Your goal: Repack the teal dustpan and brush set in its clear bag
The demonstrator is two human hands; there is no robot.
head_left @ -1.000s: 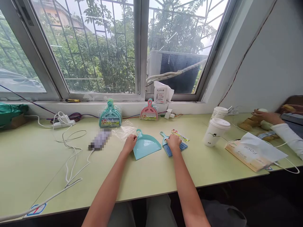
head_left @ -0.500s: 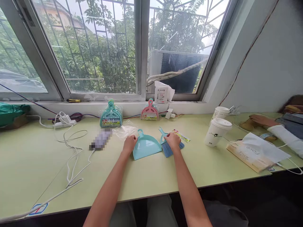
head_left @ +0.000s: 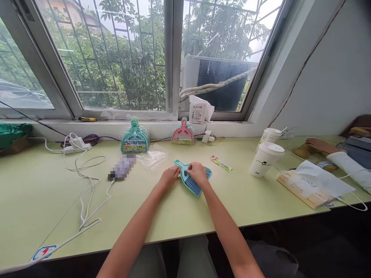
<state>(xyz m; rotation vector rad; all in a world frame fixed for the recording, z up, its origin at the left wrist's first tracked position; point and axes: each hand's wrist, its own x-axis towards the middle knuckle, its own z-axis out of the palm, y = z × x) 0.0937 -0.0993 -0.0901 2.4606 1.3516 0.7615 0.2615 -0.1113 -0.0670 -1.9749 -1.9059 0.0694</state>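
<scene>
A turquoise hand brush [head_left: 193, 185] with blue bristles lies over a matching dustpan [head_left: 184, 184], their handles lined up toward the upper left. My right hand [head_left: 197, 173] is closed on the brush near the base of its handle, covering part of it. On the left side, my left hand [head_left: 170, 175] pinches the dustpan by its edge next to the handle. Beyond my right hand lies a printed cardboard label [head_left: 221, 163]. A crumpled clear plastic wrapper [head_left: 154, 156] rests past my left hand.
Wrapped turquoise brush sets [head_left: 135, 137] and a pink set [head_left: 182, 133] lean by the sill. Two paper cups [head_left: 264, 160] and a tissue pack [head_left: 311, 185] stand to the right. White cables [head_left: 92, 187] and a blurred phone-like object [head_left: 122, 168] occupy the left. A person's hand [head_left: 318, 145] shows far right.
The dustpan has turned and moved right, and the brush has moved left onto it. Both hands have come closer together. The label, formerly partly behind the brush, now shows fully.
</scene>
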